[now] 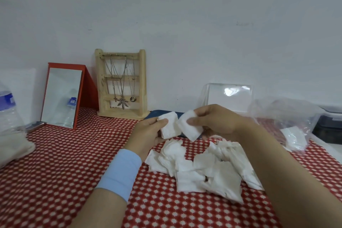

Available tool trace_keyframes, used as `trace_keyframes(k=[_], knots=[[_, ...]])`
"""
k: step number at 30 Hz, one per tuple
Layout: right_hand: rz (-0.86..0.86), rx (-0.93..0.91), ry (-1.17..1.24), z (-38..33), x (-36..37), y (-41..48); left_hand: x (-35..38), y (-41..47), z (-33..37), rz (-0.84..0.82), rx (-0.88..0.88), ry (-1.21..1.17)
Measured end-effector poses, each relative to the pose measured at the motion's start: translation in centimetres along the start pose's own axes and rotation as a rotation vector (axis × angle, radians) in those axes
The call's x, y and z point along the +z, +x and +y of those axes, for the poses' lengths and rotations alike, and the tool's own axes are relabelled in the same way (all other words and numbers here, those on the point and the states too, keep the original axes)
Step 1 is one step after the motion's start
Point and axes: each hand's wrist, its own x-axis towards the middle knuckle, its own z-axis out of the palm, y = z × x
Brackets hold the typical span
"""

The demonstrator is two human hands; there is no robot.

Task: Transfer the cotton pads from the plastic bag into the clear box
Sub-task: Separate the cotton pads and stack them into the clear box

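Pinched in each hand, left hand [148, 131] and right hand [212, 122], 1 cotton pad [169, 125]; loosening either could drop it onto the pile [203, 168] below.

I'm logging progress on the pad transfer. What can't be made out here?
Head view only.
Clear box: glare and the right hand cover parts of it, so contents unclear.
Plastic bag: crinkled film blurs how many cotton pads remain.
Dark container: cut off by right edge, partly behind the bag.
Blue object: mostly hidden by the left hand.
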Motion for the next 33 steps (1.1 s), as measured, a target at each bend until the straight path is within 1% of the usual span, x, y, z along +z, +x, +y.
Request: trace_keyframes(k=[3, 5, 9, 12, 16, 19, 22, 25, 27, 30, 32, 33], knots=[[0.056, 0.014, 0.194, 0.0, 0.3, 0.3, 0.3, -0.2, 0.1, -0.024, -0.016, -0.020], [0.095, 0.031, 0.239, -0.1, 0.9, 0.5, 0.7, -0.1, 0.1, -0.035, -0.028, -0.020], [0.198, 0.071, 0.104, 0.1, 1.7, 1.0, 1.2, -0.2, 0.2, -0.059, -0.059, -0.098], [0.273, 0.067, 0.070, -0.1, 1.7, 1.0, 1.1, -0.3, 0.3, -0.040, -0.055, -0.087], [0.282, 0.021, 0.076, -0.8, 2.3, 1.0, 1.2, -0.5, 0.3, -0.030, -0.076, -0.069], [0.339, 0.001, -0.023, -0.5, 3.3, 1.5, 1.5, -0.9, 0.7, -0.065, -0.103, -0.097], [0.387, 0.019, -0.084, -0.2, 3.6, 2.0, 1.6, -1.0, 0.9, -0.073, -0.097, -0.092], [0.389, -0.006, -0.139, 0.0, 3.6, 2.2, 1.7, -0.9, 1.0, -0.082, -0.126, -0.116], [0.358, -0.011, -0.112, 0.2, 3.5, 2.1, 1.6, -0.9, 1.2, -0.116, -0.143, -0.109], [0.318, -0.006, -0.083, 0.1, 3.1, 2.1, 1.1, -0.8, 0.8, -0.139, -0.051, 0.119], [0.321, -0.053, -0.219, -0.1, 2.5, 1.8, 0.6, -0.5, 0.5, -0.076, -0.030, 0.160], [0.288, -0.081, -0.324, -0.2, 2.2, 1.5, 0.3, -0.3, 0.5, -0.042, -0.024, 0.151]])
